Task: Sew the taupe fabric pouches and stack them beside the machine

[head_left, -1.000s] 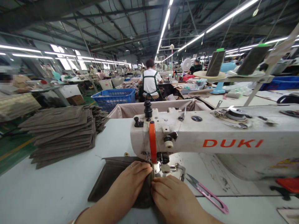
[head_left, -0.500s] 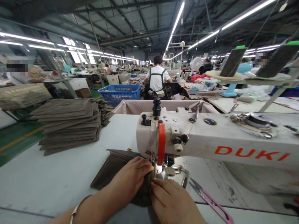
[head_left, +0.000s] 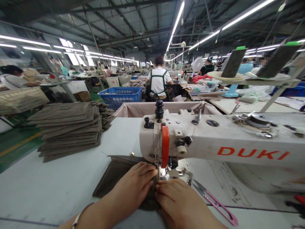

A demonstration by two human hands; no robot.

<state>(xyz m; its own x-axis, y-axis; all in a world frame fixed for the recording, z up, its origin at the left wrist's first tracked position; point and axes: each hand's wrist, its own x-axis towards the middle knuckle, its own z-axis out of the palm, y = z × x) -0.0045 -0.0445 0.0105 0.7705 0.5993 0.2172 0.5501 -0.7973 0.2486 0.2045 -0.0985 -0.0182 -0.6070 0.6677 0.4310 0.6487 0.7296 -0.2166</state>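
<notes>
Item 1. Dark olive-brown fabric piece (head_left: 115,175), flat and folded-looking: under the left fingers and spreading leftward from them over a pale, smooth work table (head_left: 59,187). Its right edge runs away from the wearer, past both sets of fingertips, toward the bright metal foot (head_left: 162,172). Long axis: cannot be told, the near part being covered.

Item 2. Left hand (head_left: 133,186), ringed: fingers together, pressed on the fabric's top near that edge; whether they also grasp it cannot be told. Tips just beside the foot, the nearer hand to it.

Item 3. Right hand (head_left: 179,198): fingertips gathered on the same edge, apparently pinching it, nearer the wearer than the left tips; thumb hidden.

Governing relation, as judged: the edge's line between fingertips and foot.

Item 4. White metal sewing machine (head_left: 200,136), with curved orange guard (head_left: 165,148): beyond the fingers and to their right.

Item 5. Pink-handled steel snips (head_left: 219,205): right of the right fingers, apart from them.

Item 6. Tall stack of grey-brown fabric pieces (head_left: 69,127): beyond the left fingers, well to their left.
</notes>
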